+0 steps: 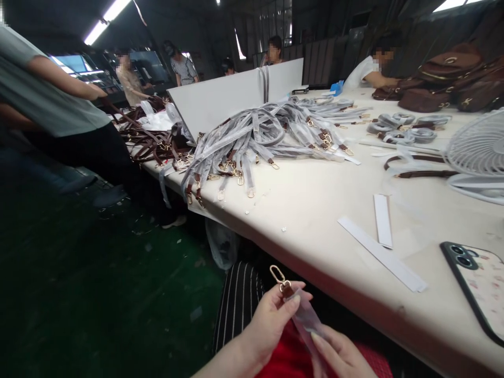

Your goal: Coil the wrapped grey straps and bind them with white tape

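Note:
A brown bag strap (306, 316) in a clear plastic sleeve runs between my two hands, over my lap. My left hand (271, 315) pinches it close to the end, where a gold snap hook (277, 273) sticks out past the fingers. Lower down, my right hand (340, 352) is closed around the sleeved part, partly cut off by the bottom edge. Beyond the hands, on the table, lies a large heap of wrapped straps (252, 131) with gold hooks hanging toward the near edge.
A white table (299, 199) stretches ahead, bearing paper strips (381, 254), a phone (476, 289), a white fan (480, 144) and brown bags (452, 79). A grey board (236, 97) stands behind the heap. One person (51, 89) stands at left by unwrapped straps (153, 144); several others are farther back.

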`<state>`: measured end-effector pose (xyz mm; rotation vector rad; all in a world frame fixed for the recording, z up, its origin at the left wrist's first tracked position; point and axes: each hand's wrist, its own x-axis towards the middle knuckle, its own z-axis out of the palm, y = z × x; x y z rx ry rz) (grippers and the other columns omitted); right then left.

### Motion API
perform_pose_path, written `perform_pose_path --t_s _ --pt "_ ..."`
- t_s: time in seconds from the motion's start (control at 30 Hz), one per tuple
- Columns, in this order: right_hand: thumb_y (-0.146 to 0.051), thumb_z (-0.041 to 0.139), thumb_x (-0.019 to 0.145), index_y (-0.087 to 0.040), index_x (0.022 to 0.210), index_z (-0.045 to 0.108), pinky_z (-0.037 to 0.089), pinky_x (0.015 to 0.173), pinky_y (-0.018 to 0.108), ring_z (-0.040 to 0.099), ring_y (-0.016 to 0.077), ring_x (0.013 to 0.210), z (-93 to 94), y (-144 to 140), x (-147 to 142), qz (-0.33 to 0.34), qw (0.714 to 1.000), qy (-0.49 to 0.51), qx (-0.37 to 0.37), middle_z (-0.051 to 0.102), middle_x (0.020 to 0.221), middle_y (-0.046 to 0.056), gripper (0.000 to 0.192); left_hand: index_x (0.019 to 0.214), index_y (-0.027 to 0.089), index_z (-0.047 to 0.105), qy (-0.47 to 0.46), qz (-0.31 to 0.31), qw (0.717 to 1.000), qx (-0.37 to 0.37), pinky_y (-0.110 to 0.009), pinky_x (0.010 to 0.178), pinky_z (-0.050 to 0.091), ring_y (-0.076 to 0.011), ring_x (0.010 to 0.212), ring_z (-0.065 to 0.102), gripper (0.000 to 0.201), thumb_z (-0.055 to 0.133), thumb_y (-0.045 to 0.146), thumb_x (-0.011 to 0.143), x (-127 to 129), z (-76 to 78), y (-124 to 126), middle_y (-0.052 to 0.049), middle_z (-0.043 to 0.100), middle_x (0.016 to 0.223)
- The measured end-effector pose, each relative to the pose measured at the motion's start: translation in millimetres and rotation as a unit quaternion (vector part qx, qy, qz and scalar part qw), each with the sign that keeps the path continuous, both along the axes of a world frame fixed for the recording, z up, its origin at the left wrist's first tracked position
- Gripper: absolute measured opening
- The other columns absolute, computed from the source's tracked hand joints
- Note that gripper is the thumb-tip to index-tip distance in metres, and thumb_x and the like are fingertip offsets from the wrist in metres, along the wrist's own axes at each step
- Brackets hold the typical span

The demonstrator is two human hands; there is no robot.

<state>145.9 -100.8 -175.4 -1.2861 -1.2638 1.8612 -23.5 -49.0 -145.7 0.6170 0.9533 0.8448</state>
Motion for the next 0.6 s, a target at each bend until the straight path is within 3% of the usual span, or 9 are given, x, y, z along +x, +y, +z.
perform_pose_path --t_s 0.13,0.27,0.37,0.6 --pt "-0.075 0.044 0.087 -0.018 0.08 0.06 0.035 0.045 0.022 0.044 0.0114 0.043 -4.7 -7 10 0.0 1.0 -0.026 -0.004 0.058 0.053 0.0 0.06 0.085 0.013 0.075 0.02 0.0 1.0 0.005 -0.024 0.068 0.049 -0.0147 0.071 0.066 0.037 0.079 0.047 0.074 -17 6.7 12 -0.008 0.073 0.08" --pt "-0.071 0.045 0.09 -0.018 0.079 0.058 0.029 0.044 0.021 0.04 0.0097 0.041 -0.8 -13 30 0.012 0.999 -0.051 -0.011 0.056 0.052 -0.003 0.056 0.078 0.01 0.075 0.078 -0.085 0.993 0.021 -0.021 0.051 0.044 -0.0119 0.054 0.06 0.041 0.077 0.051 0.074 -32 6.4 22 -0.007 0.07 0.066" --pt "-0.067 0.045 0.093 -0.018 0.072 0.057 0.03 0.047 0.022 0.042 0.0106 0.046 5.6 -17 43 0.011 0.998 -0.059 -0.004 0.056 0.054 -0.002 0.054 0.083 0.01 0.077 0.125 -0.141 0.981 0.033 -0.022 0.051 0.045 -0.0133 0.053 0.061 0.042 0.076 0.051 0.074 -36 5.9 25 -0.008 0.071 0.066" --pt "-0.063 0.045 0.095 -0.019 0.068 0.056 0.035 0.059 0.026 0.045 0.0139 0.055 8.9 -22 54 0.025 0.997 -0.063 0.021 0.052 0.053 -0.003 0.053 0.081 0.012 0.076 0.136 -0.161 0.977 0.035 -0.024 0.056 0.049 -0.0138 0.055 0.063 0.043 0.074 0.054 0.075 -36 12.3 23 -0.008 0.072 0.066"
